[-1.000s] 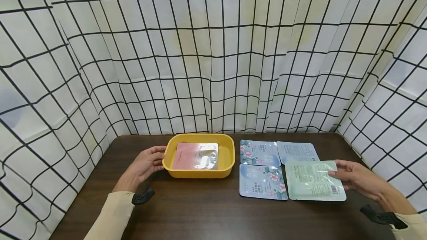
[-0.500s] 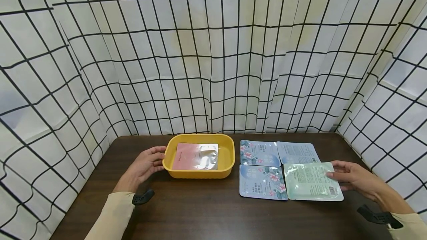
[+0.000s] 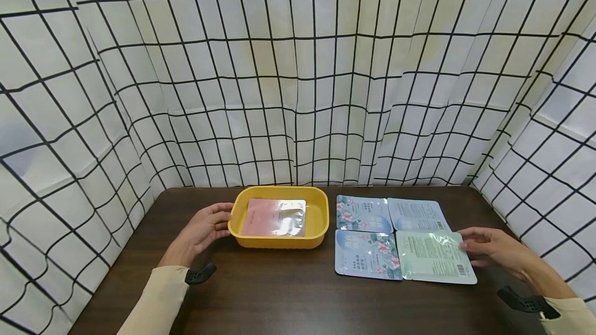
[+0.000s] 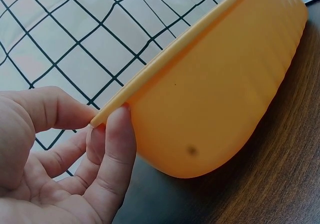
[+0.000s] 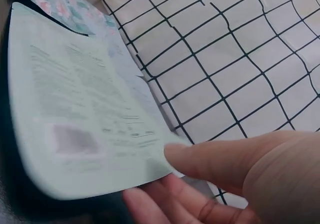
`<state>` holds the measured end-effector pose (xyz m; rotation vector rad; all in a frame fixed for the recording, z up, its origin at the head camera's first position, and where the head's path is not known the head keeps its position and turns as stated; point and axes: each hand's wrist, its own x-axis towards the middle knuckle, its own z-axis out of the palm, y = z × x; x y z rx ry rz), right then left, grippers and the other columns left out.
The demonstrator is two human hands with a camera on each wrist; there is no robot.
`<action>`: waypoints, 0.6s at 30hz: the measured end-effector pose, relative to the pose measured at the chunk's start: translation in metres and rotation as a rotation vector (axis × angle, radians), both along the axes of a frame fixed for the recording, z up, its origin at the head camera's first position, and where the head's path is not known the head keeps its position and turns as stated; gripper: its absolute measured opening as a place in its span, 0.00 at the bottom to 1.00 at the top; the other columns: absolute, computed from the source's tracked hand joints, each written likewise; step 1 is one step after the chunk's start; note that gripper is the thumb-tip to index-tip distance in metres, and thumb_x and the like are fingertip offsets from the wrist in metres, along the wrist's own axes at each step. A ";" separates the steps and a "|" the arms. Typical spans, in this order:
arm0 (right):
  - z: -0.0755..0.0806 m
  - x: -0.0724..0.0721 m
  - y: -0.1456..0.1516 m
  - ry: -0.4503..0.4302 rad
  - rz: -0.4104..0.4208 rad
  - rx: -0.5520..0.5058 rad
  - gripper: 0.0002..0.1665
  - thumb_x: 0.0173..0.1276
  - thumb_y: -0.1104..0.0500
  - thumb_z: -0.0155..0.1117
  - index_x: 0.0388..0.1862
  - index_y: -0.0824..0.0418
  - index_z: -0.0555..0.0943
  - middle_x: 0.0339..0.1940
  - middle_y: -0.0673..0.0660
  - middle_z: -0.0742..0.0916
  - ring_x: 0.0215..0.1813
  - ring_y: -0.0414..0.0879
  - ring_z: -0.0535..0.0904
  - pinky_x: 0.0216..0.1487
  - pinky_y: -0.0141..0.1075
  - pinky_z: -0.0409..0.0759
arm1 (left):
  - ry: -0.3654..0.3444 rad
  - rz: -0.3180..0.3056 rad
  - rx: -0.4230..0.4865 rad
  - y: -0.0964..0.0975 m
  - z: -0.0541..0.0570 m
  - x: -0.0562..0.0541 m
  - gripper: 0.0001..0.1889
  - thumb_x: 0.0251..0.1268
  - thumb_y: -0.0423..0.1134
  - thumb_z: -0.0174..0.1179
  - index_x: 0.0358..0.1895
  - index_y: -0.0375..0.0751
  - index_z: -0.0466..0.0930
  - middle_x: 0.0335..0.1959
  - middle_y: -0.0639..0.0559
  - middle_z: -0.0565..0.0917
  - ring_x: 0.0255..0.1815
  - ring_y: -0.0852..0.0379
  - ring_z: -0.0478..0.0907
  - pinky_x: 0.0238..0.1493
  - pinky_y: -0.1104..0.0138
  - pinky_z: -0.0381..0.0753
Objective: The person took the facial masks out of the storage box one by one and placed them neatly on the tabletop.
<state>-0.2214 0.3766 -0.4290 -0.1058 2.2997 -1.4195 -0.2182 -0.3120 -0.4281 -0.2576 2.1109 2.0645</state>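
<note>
My left hand (image 3: 203,231) pinches the left rim of a yellow plastic basin (image 3: 279,243), thumb and fingertips on either side of the lip in the left wrist view. A pink and silver sheet mask packet (image 3: 273,217) lies flat inside it. To the right, my right hand (image 3: 498,252) holds a pale green sheet mask packet (image 3: 433,257) by its right edge. The right wrist view shows the thumb (image 5: 200,156) on top and the fingers beneath. This packet's far edge slightly overlaps a blue packet (image 3: 416,215).
Two more blue floral packets lie left of the green one: one at the back (image 3: 363,214), one nearer (image 3: 368,255). All rest on a dark wooden table (image 3: 279,293). White cloth walls (image 3: 298,92) with black grid lines surround its back and sides.
The right hand has shifted slightly left and lowered the green packet toward the table beside the blue ones. The left hand and basin stay in place.
</note>
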 end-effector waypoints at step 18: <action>0.015 -0.010 -0.010 0.090 -0.005 0.147 0.34 0.75 0.51 0.63 0.69 0.74 0.70 0.59 0.67 0.84 0.56 0.54 0.84 0.53 0.48 0.84 | -0.007 0.007 0.008 0.000 0.001 0.000 0.25 0.75 0.36 0.58 0.70 0.33 0.66 0.49 0.46 0.82 0.40 0.55 0.82 0.42 0.66 0.87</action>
